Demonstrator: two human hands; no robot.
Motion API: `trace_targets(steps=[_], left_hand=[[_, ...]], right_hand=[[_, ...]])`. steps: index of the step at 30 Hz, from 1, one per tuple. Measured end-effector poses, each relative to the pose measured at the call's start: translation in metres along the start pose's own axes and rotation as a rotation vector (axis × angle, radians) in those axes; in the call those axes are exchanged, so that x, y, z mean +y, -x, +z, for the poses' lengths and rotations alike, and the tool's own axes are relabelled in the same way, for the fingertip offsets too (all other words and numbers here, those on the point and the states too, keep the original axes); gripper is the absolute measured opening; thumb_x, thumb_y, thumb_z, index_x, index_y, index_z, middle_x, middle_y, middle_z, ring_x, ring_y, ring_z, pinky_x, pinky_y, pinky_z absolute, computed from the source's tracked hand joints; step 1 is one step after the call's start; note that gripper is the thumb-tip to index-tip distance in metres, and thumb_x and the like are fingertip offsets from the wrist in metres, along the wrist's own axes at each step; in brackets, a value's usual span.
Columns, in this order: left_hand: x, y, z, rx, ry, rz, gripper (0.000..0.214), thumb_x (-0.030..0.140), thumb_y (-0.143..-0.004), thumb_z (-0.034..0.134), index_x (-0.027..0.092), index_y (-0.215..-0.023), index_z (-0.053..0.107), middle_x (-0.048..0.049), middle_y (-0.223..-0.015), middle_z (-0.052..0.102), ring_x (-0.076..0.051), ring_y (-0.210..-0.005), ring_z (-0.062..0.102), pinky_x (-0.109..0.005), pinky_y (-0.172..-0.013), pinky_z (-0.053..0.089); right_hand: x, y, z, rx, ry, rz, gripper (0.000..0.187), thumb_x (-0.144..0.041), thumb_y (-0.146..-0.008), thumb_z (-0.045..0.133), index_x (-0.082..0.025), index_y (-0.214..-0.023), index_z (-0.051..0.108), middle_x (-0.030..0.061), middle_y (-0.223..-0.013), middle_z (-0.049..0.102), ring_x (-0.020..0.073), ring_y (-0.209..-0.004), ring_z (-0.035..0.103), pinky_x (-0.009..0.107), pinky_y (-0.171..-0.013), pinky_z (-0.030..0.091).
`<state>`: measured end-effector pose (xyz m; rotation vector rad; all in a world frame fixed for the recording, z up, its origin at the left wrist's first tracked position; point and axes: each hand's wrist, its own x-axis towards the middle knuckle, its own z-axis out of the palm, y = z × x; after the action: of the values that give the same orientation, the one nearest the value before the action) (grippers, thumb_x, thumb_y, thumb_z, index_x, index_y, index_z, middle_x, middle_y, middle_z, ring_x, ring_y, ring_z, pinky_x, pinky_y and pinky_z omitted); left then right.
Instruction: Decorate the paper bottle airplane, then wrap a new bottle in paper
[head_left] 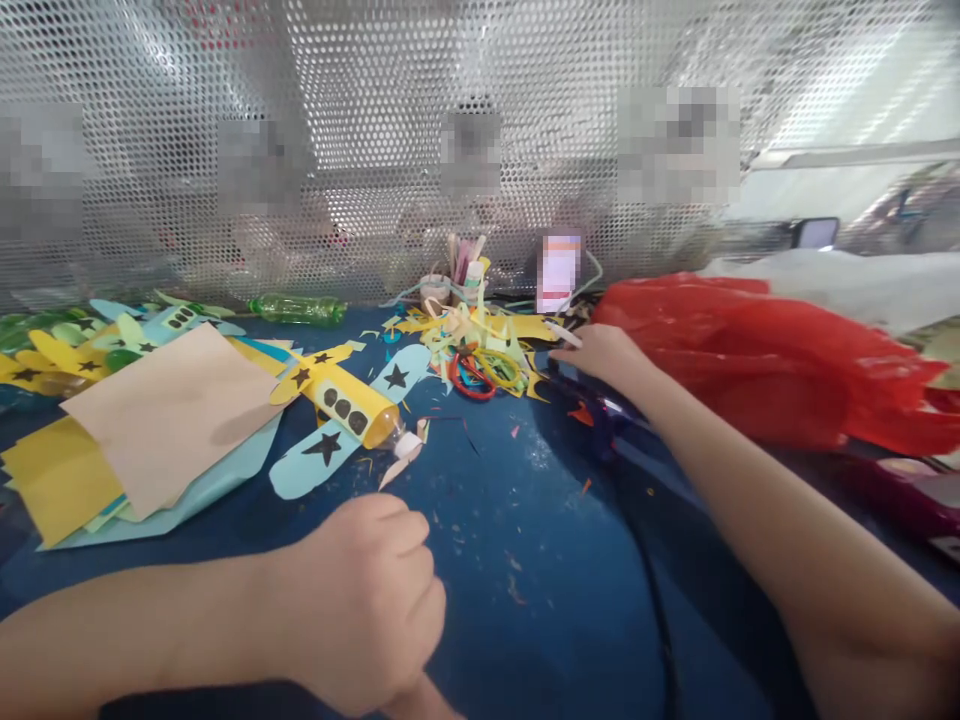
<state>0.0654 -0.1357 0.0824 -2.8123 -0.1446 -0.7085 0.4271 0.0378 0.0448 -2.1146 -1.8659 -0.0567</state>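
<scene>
My left hand (pixel 375 600) is closed in a fist over the front of the blue table (pixel 517 600). Its curled fingers hide whatever may be inside. Farther off, my right hand (pixel 604 355) is closed, with a slim white stick (pixel 562 335) at its fingertips. Just below that hand lies a shiny dark blue tool (pixel 611 420), blurred, near a black cord (pixel 654 590). Beyond my left fist rests a plane made from a bottle (pixel 349 405), wrapped in yellow paper with light blue wings and black stars. Curled paper strips (pixel 405 465) lie by its white cap.
Paper sheets (pixel 180 415) are stacked at left, near more paper planes (pixel 56 365). A green bottle (pixel 298 310), colourful scraps (pixel 469 330) and a cup (pixel 435 290) line the back. A red plastic bag (pixel 750 360) spreads at right. Perforated metal (pixel 390 120) stands behind.
</scene>
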Motion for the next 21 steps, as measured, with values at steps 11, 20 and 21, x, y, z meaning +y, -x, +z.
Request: trace_targets(steps=[11, 20, 21], left_hand=[[0.025, 0.004, 0.021, -0.094, 0.222, -0.112, 0.013, 0.027, -0.092, 0.054, 0.017, -0.085, 0.057, 0.0013, -0.062, 0.053, -0.016, -0.052, 0.046, -0.032, -0.042, 0.028], [0.005, 0.002, 0.011, -0.091, 0.588, -0.387, 0.029, 0.034, -0.092, 0.053, 0.016, -0.115, 0.051, -0.0051, -0.090, 0.068, -0.018, -0.080, 0.065, -0.030, -0.073, 0.053], [0.002, 0.001, 0.010, -0.102, 0.706, -0.480, 0.033, 0.032, -0.090, 0.057, 0.018, -0.119, 0.049, -0.0060, -0.096, 0.067, -0.018, -0.083, 0.066, -0.031, -0.076, 0.054]], right_hand=[[0.015, -0.006, 0.018, 0.035, -0.123, -0.087, 0.024, -0.022, -0.061, 0.069, -0.024, -0.048, 0.049, 0.0004, -0.044, 0.045, 0.0195, -0.052, 0.053, 0.033, -0.053, 0.038], [-0.015, 0.000, -0.018, 0.065, -0.319, -0.085, 0.016, -0.030, -0.065, 0.073, -0.022, -0.056, 0.063, 0.0026, -0.044, 0.052, 0.0136, -0.042, 0.043, 0.032, -0.045, 0.031], [-0.027, 0.007, -0.025, 0.031, -0.363, -0.076, 0.016, -0.033, -0.068, 0.071, -0.021, -0.059, 0.064, 0.0029, -0.046, 0.054, 0.0145, -0.042, 0.045, 0.032, -0.044, 0.033]])
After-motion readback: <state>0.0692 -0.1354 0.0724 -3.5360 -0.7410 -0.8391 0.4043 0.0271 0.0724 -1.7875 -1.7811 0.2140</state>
